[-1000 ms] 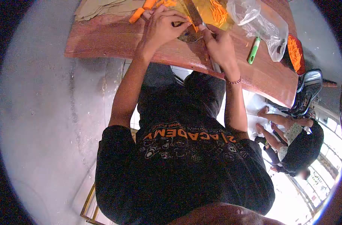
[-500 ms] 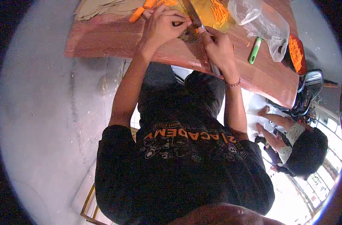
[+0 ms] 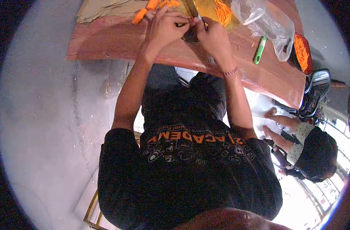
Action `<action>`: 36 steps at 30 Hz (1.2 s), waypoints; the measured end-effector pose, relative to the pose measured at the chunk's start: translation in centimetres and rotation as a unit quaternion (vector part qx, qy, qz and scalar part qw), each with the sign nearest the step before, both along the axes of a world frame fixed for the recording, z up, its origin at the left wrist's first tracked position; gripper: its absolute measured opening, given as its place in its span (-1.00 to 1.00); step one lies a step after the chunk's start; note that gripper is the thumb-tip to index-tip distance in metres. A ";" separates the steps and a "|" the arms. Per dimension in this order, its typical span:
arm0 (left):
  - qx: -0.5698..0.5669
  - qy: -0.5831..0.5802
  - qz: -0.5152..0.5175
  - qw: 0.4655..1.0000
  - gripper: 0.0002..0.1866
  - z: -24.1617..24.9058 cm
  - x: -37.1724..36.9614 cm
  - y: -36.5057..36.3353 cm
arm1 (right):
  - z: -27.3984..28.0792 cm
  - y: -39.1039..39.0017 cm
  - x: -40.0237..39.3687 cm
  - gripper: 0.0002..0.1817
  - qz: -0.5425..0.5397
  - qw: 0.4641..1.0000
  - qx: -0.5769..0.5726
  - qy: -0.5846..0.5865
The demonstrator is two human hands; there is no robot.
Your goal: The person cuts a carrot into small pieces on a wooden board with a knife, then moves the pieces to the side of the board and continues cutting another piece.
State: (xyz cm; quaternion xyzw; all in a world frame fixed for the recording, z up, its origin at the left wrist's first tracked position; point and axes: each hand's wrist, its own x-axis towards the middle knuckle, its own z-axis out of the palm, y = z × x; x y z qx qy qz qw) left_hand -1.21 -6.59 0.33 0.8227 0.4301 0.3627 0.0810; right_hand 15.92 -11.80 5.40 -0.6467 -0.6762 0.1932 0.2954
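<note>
At the table's upper edge, my right hand is closed round the handle of a knife, whose blade points away from me. My left hand is right beside it, thumb and fingers pinched together near the blade; whatever they hold is hidden. Just past my left fingers lie carrot pieces. Thin carrot sticks are heaped to the right of the knife on a yellowish board.
A green-handled tool and a clear plastic bag lie on the reddish wooden table. Carrot strips fill a container at its right edge. Brown sheets lie at left. Another person sits at lower right.
My right hand has moved up and left with the knife, closing in on my left hand. The left hand has barely shifted. The other person has moved slightly.
</note>
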 end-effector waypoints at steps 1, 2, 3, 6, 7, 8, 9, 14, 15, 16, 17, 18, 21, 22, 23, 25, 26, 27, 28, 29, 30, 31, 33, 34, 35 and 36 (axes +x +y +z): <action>0.001 0.000 0.000 1.000 -0.85 -0.1 0.1 0.0 | 0.2 0.3 0.0 -0.54 -0.016 1.000 -0.013 -0.012; 0.009 -0.004 0.002 1.000 -0.84 -0.1 0.1 -0.1 | 0.5 0.5 0.0 -0.56 -0.032 0.999 -0.027 -0.025; 0.017 -0.008 0.005 1.000 -0.83 0.0 0.2 -0.2 | 1.0 0.3 0.1 -0.56 -0.031 0.999 -0.027 -0.025; 0.029 -0.007 0.007 1.000 -0.79 0.5 0.2 -0.6 | 1.7 -0.4 1.0 -0.57 -0.039 0.998 -0.045 0.035; 0.028 -0.008 0.007 1.000 -0.79 0.5 0.3 -0.7 | 1.0 -0.6 1.3 -0.56 -0.025 0.999 -0.011 0.041; 0.035 0.005 0.014 0.999 -0.77 0.6 0.3 -0.7 | 0.5 -0.7 1.6 -0.54 -0.011 0.999 0.023 0.047; 0.043 0.018 0.022 0.999 -0.75 0.6 0.2 -0.7 | 0.8 -1.0 1.5 -0.54 -0.010 0.999 0.023 0.047; 0.063 0.004 0.015 0.998 -0.78 0.5 0.0 -1.2 | 1.7 -2.9 1.3 -0.55 -0.027 0.995 -0.054 0.080; 0.101 -0.002 0.008 0.995 -0.82 0.5 -0.1 -1.4 | 2.0 -3.2 1.3 -0.55 -0.028 0.995 -0.054 0.080; 0.101 -0.002 0.007 0.995 -0.82 0.5 0.0 -1.6 | 2.5 -3.3 1.2 -0.55 -0.030 0.995 -0.074 0.068; 0.092 0.001 0.003 0.996 -0.81 0.5 0.0 -1.8 | 2.7 -3.4 1.1 -0.55 -0.031 0.993 -0.094 0.056; 0.083 0.004 -0.002 0.997 -0.80 0.5 -0.1 -1.9 | 2.6 -3.5 1.1 -0.55 -0.032 0.993 -0.095 0.056; 0.082 0.023 0.000 0.996 -0.80 0.3 -0.2 -1.8 | 1.6 -3.8 1.0 -0.54 -0.030 0.995 -0.078 0.062; 0.082 0.023 0.000 0.996 -0.80 0.4 -0.2 -1.9 | 1.0 -3.8 1.0 -0.55 -0.035 0.997 -0.057 0.050; 0.089 0.034 0.006 0.995 -0.80 0.5 -0.2 -2.1 | 0.7 -3.8 0.9 -0.55 -0.041 0.998 -0.035 0.038; 0.097 0.046 0.012 0.994 -0.80 0.6 -0.2 -2.2 | 1.2 -3.9 0.7 -0.54 -0.045 0.997 -0.054 0.030; 0.091 0.042 0.008 0.995 -0.79 0.6 -0.2 -2.2 | 1.4 -4.0 0.6 -0.53 -0.049 0.996 -0.071 0.023; 0.086 0.038 0.004 0.996 -0.79 0.6 -0.2 -2.1 | 1.4 -4.0 0.6 -0.53 -0.049 0.996 -0.071 0.022; 0.086 0.038 0.004 0.996 -0.79 0.5 -0.2 -2.1 | 1.4 -4.1 0.5 -0.52 -0.049 0.995 -0.077 0.030; 0.090 0.037 0.004 0.995 -0.79 0.5 -0.2 -2.1 | 1.4 -4.1 0.5 -0.52 -0.050 0.995 -0.083 0.038; 0.095 0.036 0.005 0.995 -0.79 0.5 -0.2 -2.1 | 1.4 -4.1 0.5 -0.52 -0.050 0.995 -0.083 0.038; 0.096 0.035 0.005 0.995 -0.79 0.6 -0.2 -2.1 | 1.3 -4.1 0.5 -0.52 -0.050 0.995 -0.078 0.030; 0.092 0.044 0.011 0.995 -0.78 0.6 -0.2 -2.2 | 1.4 -4.1 0.6 -0.52 -0.050 0.996 -0.074 0.022; 0.092 0.044 0.011 0.995 -0.78 0.6 -0.2 -2.1 | 1.4 -4.1 0.6 -0.54 -0.038 0.996 -0.071 0.036; 0.094 0.043 0.008 0.995 -0.78 0.6 -0.2 -2.1 | 1.4 -4.2 0.6 -0.55 -0.026 0.996 -0.068 0.051; 0.096 0.043 0.005 0.994 -0.78 0.7 -0.2 -2.1 | 1.4 -4.2 0.6 -0.55 -0.026 0.996 -0.068 0.051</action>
